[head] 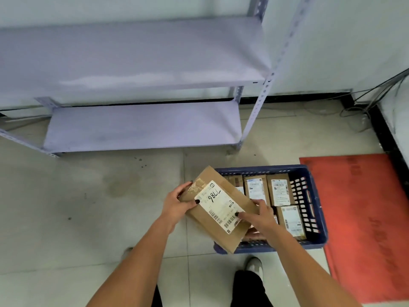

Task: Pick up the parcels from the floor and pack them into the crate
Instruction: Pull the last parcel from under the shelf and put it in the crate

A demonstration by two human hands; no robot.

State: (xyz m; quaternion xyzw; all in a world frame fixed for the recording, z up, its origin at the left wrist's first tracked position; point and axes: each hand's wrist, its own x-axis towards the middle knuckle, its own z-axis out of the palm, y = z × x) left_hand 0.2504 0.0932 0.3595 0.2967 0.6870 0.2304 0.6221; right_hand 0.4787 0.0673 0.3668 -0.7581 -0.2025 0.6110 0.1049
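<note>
A brown cardboard parcel with a white shipping label is held tilted over the left side of the blue plastic crate. My left hand grips its upper left end, thumb on the label. My right hand grips its right edge, thumb on the label and fingers underneath. Several smaller labelled parcels lie flat inside the crate, side by side.
A grey metal shelf unit stands against the wall beyond the crate. A red mat lies on the tiled floor to the right. Cables trail in the far right corner. My shoes show below the crate.
</note>
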